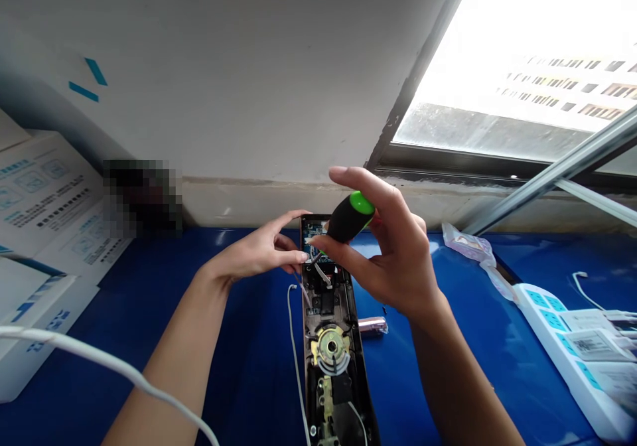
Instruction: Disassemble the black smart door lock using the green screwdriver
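A long, narrow electronic door lock (pixel 343 313) lies opened on the blue table, its inside facing up. At its far end sits a blue circuit board (pixel 312 232), and a round brass-coloured mechanism (pixel 332 346) is near its middle. My left hand (pixel 266 250) grips the far left edge of the lock, thumb beside the board. In my right hand (pixel 393 247) is a screwdriver (pixel 348 217) with a black and green handle, slanting down toward the board. Its tip is hidden by my thumb. White wires (pixel 322 275) run out below the board.
White printed boxes (pixel 44 194) are stacked on the left, with a white cable (pixel 114 363) crossing in front. To the right are a white power strip (pixel 557 346), a plastic-wrapped packet (pixel 470 247) and a metal frame bar (pixel 552 174). A pink wrapped cylinder (pixel 373 326) lies beside the lock.
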Demonstrator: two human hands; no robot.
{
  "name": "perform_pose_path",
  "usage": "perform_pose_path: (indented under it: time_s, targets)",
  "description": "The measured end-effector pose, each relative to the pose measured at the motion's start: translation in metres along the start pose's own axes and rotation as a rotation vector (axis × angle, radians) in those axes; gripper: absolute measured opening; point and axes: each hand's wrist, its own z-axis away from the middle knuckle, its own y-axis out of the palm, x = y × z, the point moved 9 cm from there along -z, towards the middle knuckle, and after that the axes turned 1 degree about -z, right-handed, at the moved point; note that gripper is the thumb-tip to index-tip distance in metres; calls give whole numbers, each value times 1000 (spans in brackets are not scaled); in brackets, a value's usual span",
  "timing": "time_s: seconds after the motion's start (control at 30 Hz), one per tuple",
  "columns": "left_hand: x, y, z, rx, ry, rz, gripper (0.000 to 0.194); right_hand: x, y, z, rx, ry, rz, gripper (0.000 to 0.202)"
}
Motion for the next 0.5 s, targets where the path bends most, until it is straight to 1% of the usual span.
perform_pose_path:
  time_s: [0.1,0.2,0.33,0.4,0.5]
  targets:
    - [1,3,1,36,4,13,92,4,0,0,47,-19,-68,63]
    - [4,4,1,47,-2,19,92,7,1,0,130,-35,-161,65]
    - [6,5,2,66,-26,40,93,5,0,3,199,32,-172,63]
    - [4,6,2,74,-26,38,92,2,0,4,190,73,-161,65]
    - [2,6,3,79,-26,28,91,0,-1,5,119,103,-90,66]
